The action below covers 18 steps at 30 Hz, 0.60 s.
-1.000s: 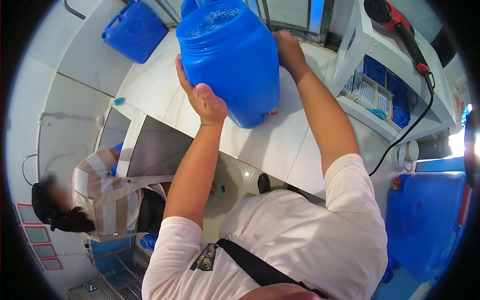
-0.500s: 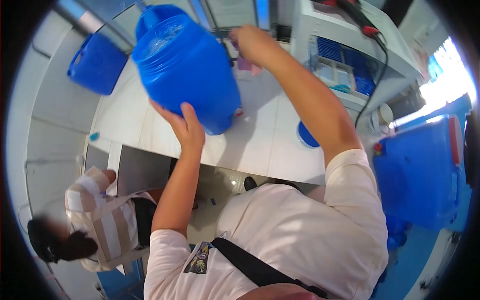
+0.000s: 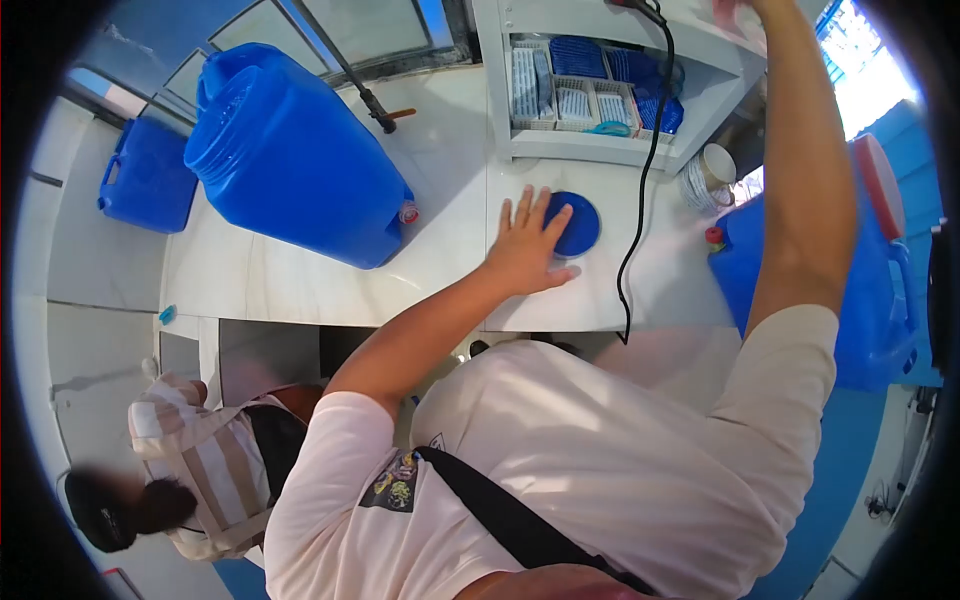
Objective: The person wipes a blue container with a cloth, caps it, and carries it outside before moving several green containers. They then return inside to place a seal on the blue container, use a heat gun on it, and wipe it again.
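My left hand (image 3: 527, 245) is spread open on the white counter, its fingertips reaching the edge of a round blue lid (image 3: 578, 226). To the left, a large blue jerrycan (image 3: 300, 160) stands without a lid on its wide threaded mouth, and a small red-and-clear spigot (image 3: 408, 212) sits low on its side. My right hand (image 3: 738, 10) is at the top edge, over the top of a white shelf unit (image 3: 640, 20). It is blurred and mostly cut off, so its fingers and anything in them cannot be made out.
A smaller blue jerrycan (image 3: 150, 175) stands at the far left. A black cable (image 3: 650, 180) hangs across the counter (image 3: 450, 110). Baskets of packets (image 3: 575, 100) fill the shelf. Another blue container (image 3: 870, 290) stands at right. A person in a striped top (image 3: 190, 440) is at lower left.
My left hand has let go of the large jerrycan and moved right to the blue lid. My right hand has gone from beside the jerrycan up and right to the shelf unit. The view has shifted right.
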### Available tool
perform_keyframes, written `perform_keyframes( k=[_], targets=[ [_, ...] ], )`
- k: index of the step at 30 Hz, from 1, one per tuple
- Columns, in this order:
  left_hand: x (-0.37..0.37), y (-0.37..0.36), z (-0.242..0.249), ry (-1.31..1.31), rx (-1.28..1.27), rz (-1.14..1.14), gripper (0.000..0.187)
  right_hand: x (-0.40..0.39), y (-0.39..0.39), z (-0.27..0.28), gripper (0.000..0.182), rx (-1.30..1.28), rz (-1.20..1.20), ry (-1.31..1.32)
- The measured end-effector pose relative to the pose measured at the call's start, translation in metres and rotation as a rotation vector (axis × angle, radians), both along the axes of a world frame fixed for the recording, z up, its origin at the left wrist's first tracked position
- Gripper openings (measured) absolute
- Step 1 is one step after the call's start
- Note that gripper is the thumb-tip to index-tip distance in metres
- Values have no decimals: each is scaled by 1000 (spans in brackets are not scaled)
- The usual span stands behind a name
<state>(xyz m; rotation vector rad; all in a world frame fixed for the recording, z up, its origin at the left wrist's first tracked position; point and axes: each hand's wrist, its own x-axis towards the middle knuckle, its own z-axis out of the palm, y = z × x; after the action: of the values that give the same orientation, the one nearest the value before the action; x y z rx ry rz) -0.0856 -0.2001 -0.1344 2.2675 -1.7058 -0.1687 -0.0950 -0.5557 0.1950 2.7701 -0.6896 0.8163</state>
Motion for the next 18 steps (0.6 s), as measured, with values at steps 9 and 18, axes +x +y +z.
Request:
perform_keyframes(
  k=[9,18],
  targets=[
    [0,-41,-8,90,167,147,85,-84,119,-73,37,516,399,-397],
    [39,122,117,426,0,218,82,-125,166,-195,42,1040,1121,314]
  ],
)
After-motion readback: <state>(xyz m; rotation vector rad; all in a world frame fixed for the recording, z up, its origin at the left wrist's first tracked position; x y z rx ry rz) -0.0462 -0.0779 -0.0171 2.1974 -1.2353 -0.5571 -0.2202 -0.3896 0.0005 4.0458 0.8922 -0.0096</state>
